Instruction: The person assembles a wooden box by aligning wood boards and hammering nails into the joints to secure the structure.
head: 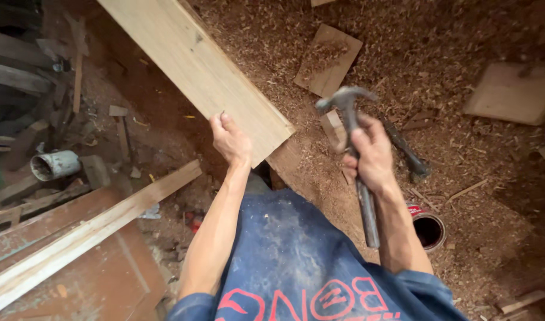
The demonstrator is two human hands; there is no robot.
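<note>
The left hand (229,139) is at the near end of a long pale plank (195,65), its fingers pinched together on a small dark nail (222,113) that it holds against the plank's face, close to that end edge. The right hand (370,156) is clamped in a fist around the handle of a claw hammer (351,122), whose metal head is raised above the hand and level with the plank's near end, well apart from the nail. The two hands are apart, with the plank's near corner between them.

The plank runs from the top edge of the view down toward the person, over a floor (439,47) covered in reddish wood shavings. At the far left, a grey tin can (53,164) lies on its side among dark offcuts. Just right of it, a long narrow batten (94,229) slants over a reddish-brown board (106,279) in the near left corner. Beyond the hammer head, a small pale offcut (329,59) lies on the shavings, dusted with them. Near the right forearm, an open round tin (428,227) with a dark inside stands on the floor. A larger pale board piece (510,92) lies toward the far right edge.
</note>
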